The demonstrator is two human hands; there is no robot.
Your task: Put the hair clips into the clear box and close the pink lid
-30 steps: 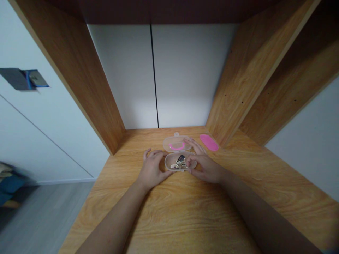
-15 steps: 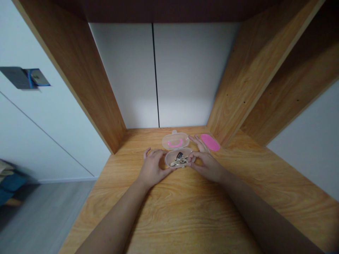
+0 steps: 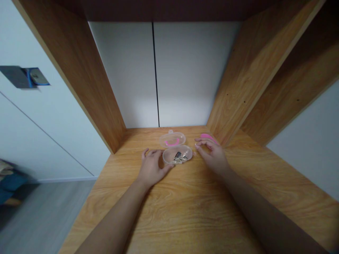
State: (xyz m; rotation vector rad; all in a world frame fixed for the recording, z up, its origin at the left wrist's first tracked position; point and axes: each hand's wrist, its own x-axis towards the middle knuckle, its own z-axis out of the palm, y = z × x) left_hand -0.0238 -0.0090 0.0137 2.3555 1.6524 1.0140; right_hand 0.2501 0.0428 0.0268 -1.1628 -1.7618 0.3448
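Observation:
A clear oval plastic box lies on the wooden surface, its lid with a pink handle folded back behind it. Small metal pieces that look like hair clips and a dark piece sit inside. My left hand grips the box's left end, thumb along the front edge and fingers at the back. Just right of the box, my right hand has its thumb and fingertips pinched together; what they hold, if anything, is too small to name. A tiny pinkish thing shows beside the box's right end.
A pink oval piece lies behind my right hand, partly covered by it. Wooden side panels and a white back panel enclose the wooden surface. An opened wall socket is on the far left wall.
My right hand has left the box's contents and moved right, now partly covering the pink oval piece. The box has shifted slightly left and back, with my left hand still on it.

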